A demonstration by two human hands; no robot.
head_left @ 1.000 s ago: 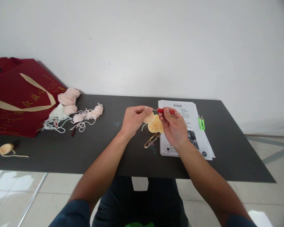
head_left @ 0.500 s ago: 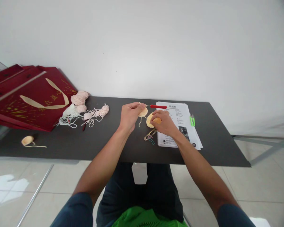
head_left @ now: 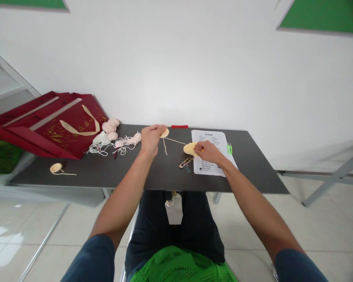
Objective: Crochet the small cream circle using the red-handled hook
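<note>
My left hand [head_left: 150, 138] is closed on a small round cream crocheted piece [head_left: 164, 133], held a little above the dark table [head_left: 135, 174]. A red-handled crochet hook [head_left: 179, 126] sticks out to the right from that piece. A taut strand runs from the piece down to a yellow yarn ball [head_left: 190, 148] on the table. My right hand [head_left: 208, 151] rests with curled fingers against the ball's right side, over the edge of a stack of printed sheets [head_left: 213, 156].
Green thread snips [head_left: 229, 148] lie on the sheets' right edge. A metal clip with coloured rings [head_left: 186, 162] sits left of the sheets. Pink and white yarn tangles [head_left: 116, 140], red gift bags [head_left: 63, 125] and another small crocheted round [head_left: 56, 168] occupy the table's left.
My right hand let go of the red hook and dropped onto the yarn ball. My left hand drew away to the left with piece and hook, stretching the strand. The view pulled back.
</note>
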